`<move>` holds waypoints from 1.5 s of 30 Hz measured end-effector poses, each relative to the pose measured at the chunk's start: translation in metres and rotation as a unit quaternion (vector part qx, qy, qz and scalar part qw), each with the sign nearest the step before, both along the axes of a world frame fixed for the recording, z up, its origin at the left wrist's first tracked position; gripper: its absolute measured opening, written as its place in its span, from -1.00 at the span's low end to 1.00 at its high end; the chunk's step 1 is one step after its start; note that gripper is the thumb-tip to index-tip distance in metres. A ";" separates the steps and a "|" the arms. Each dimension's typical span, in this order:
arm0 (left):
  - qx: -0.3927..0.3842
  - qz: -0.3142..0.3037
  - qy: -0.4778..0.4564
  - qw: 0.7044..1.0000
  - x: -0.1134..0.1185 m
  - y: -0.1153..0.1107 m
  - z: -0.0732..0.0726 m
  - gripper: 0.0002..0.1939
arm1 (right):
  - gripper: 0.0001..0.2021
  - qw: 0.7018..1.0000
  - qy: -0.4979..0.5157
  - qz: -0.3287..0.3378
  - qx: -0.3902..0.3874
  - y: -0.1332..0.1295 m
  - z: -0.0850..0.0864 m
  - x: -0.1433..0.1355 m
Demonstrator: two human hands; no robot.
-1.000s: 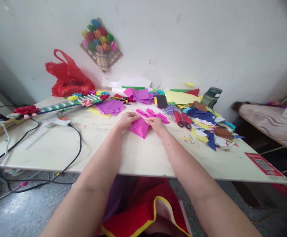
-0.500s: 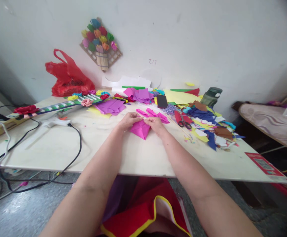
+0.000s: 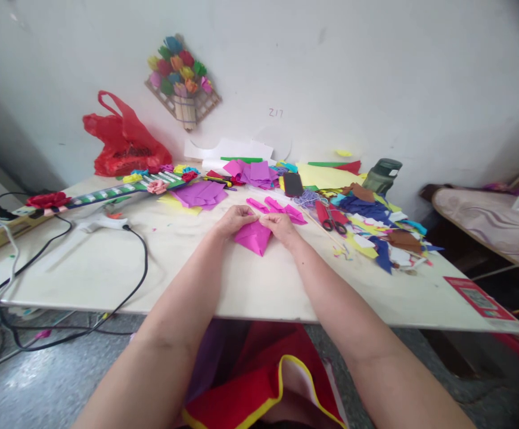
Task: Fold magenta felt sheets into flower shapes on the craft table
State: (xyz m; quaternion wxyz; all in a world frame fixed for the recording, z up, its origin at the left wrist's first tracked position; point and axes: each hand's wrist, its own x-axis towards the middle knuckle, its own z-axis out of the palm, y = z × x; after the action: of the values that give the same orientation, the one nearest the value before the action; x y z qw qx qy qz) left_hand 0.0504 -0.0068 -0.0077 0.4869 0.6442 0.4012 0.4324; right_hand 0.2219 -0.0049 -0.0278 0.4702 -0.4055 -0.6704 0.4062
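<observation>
Between my hands is a sheet of magenta paper [image 3: 254, 237], folded, with one corner pointing down toward me. My left hand [image 3: 236, 219] pinches its upper left edge, and my right hand [image 3: 279, 226] pinches the upper edge close beside it. The fingertips of both hands almost meet. Just beyond them lie several folded magenta paper pieces [image 3: 295, 213]. The far edge of the held sheet is hidden behind my fingers.
Scissors [image 3: 333, 221], a wooden stick [image 3: 319, 225] and a heap of coloured scraps [image 3: 375, 217] lie to the right. Behind are a phone [image 3: 292, 185], purple sheets [image 3: 201, 194] and a green bottle [image 3: 382, 176]. On the left are a glue gun [image 3: 102, 223] with its cord and a red bag [image 3: 127, 146].
Both hands stay at the top edge of the magenta paper. Its lower corner sits slightly lower, and my fingers have shifted only a little.
</observation>
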 end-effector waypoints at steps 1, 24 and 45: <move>0.000 0.005 0.002 1.000 0.000 -0.001 0.001 -0.64 | -0.72 1.000 0.002 0.001 0.004 0.000 0.000 0.000; -0.055 0.041 -0.012 0.998 -0.003 0.001 0.000 -0.57 | -0.72 0.992 0.083 -0.026 -0.090 -0.007 0.011 -0.001; -0.049 0.085 -0.104 0.990 -0.003 0.007 -0.006 -0.57 | -0.67 0.989 0.069 0.026 -0.131 -0.011 0.013 -0.003</move>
State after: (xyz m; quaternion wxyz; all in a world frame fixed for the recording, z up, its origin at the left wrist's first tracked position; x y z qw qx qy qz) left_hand 0.0478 0.0004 -0.0138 0.5184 0.5346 0.4228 0.5164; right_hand 0.2184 -0.0161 -0.0152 0.4469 -0.4170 -0.5878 0.5300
